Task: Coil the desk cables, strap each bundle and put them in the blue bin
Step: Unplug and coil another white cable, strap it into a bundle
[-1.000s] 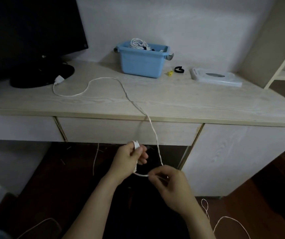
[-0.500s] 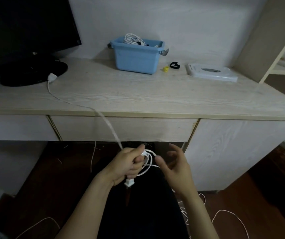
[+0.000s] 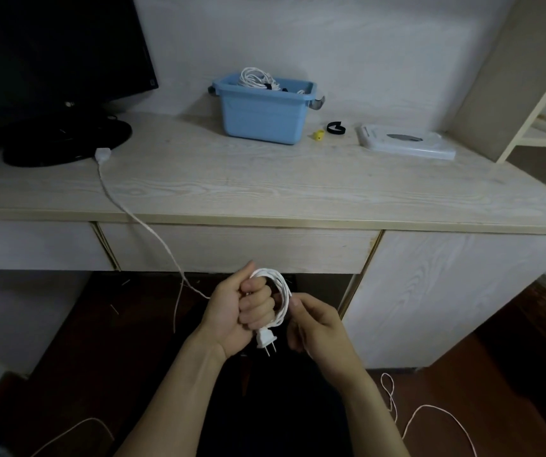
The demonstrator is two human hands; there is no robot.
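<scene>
A white cable (image 3: 123,206) runs from its connector (image 3: 103,154) by the monitor base, over the desk's front edge, down to my hands. My left hand (image 3: 243,311) is a fist below the desk with several loops of that cable (image 3: 281,291) around it; the two-pin plug (image 3: 266,339) hangs under the fist. My right hand (image 3: 317,328) pinches the cable just right of the coil. The blue bin (image 3: 265,117) stands at the back of the desk with strapped white cable bundles (image 3: 256,79) inside. A black strap (image 3: 336,127) and a yellow strap (image 3: 317,136) lie right of the bin.
A dark monitor (image 3: 50,61) on a round black base (image 3: 67,140) fills the desk's left. A white flat box (image 3: 403,145) lies at the right, beside a shelf unit (image 3: 529,94). More white cable (image 3: 430,410) trails over the floor below.
The cable's slack loop on the desk has been pulled straight and drawn off the edge. The coil around my left hand has grown, and my right hand has closed on the cable beside it.
</scene>
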